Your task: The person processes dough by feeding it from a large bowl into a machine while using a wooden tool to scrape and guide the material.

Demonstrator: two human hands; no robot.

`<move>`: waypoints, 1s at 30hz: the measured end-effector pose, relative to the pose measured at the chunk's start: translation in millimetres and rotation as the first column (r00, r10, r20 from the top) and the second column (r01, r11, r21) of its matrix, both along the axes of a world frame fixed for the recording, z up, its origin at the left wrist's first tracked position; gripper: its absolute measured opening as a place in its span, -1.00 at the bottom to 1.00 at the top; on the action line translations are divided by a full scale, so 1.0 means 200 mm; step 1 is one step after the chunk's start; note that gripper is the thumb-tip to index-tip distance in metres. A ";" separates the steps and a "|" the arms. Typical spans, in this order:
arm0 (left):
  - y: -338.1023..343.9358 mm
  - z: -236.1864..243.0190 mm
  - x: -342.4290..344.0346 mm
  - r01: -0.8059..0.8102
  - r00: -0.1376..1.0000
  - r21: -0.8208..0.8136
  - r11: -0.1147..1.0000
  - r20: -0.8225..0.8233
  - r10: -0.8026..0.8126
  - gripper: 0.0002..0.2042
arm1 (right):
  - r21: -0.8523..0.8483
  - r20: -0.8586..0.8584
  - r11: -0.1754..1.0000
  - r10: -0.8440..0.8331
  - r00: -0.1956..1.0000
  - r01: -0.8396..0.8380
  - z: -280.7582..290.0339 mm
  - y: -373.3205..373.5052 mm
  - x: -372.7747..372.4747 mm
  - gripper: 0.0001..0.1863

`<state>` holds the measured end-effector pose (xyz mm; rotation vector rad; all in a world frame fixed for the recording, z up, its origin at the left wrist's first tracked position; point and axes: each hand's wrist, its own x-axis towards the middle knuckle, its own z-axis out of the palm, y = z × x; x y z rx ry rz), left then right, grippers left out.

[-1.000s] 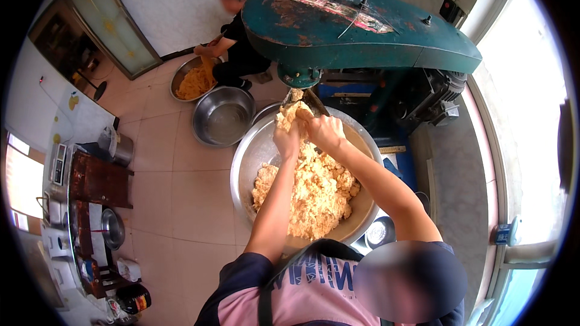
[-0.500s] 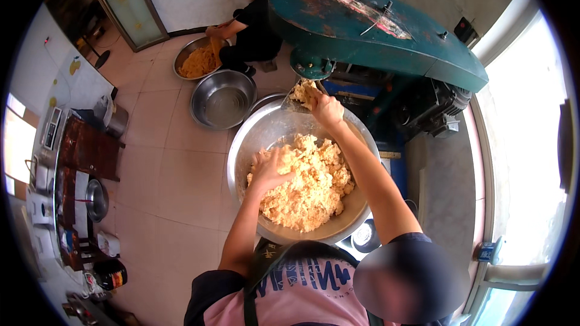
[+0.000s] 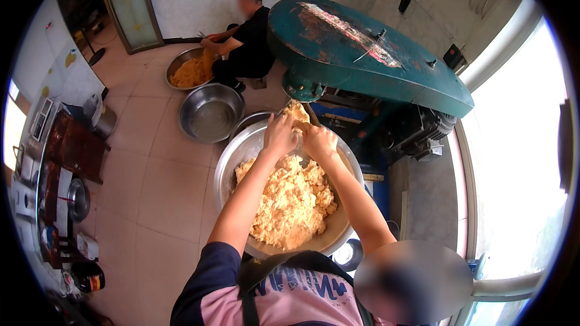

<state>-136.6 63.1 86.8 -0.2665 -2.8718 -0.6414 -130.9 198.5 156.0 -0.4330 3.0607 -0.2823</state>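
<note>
A wide metal bowl (image 3: pixel 225 166) in front of me holds a heap of pale yellow, crumbly dough (image 3: pixel 290 205). At its far rim, under the head of a green machine (image 3: pixel 362 42), sits a lump of the same dough (image 3: pixel 296 110). My left hand (image 3: pixel 281 137) is closed against the near left side of this lump. On its right, my right hand (image 3: pixel 319 140) has its fingers curled on the dough too. The two hands are close together, and their backs hide part of what the fingers touch.
An empty metal basin (image 3: pixel 188 118) stands on the floor beyond the bowl. Behind it, a seated person (image 3: pixel 251 42) works over a basin of orange shreds (image 3: pixel 192 72). A dark wooden cabinet (image 3: pixel 75 145) lines the left, and a bright window (image 3: pixel 513 145) the right.
My left hand has left the dough heap in the bowl and moved away from me to the lump under the machine. My right hand stays by that lump. The view has shifted slightly.
</note>
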 end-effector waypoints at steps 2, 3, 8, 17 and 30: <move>0.03 0.01 0.00 0.014 1.000 0.005 1.000 0.017 -0.015 -0.38 | 0.074 0.002 0.996 -0.041 0.999 0.040 -0.06 -0.01 -0.07 -0.70; 0.03 -0.02 -0.01 0.031 0.998 -0.092 0.995 0.063 -0.025 -0.39 | 0.101 -0.016 0.994 -0.044 0.999 0.046 -0.12 -0.03 -0.13 -0.71; 0.10 -0.02 0.00 0.061 0.998 -0.240 0.969 0.008 -0.061 -0.41 | 0.147 -0.093 0.983 -0.093 0.991 0.106 -0.19 -0.09 -0.34 -0.76; -0.02 -0.03 0.23 0.107 0.990 -0.097 0.989 0.100 -0.098 -0.40 | 0.131 0.032 0.987 -0.097 0.995 0.092 -0.10 0.04 -0.21 -0.74; -0.37 -0.10 0.80 -0.159 0.953 0.357 0.921 -0.187 0.237 -0.80 | 0.338 -0.119 0.941 0.048 0.992 -0.005 -0.21 0.00 -0.32 -0.72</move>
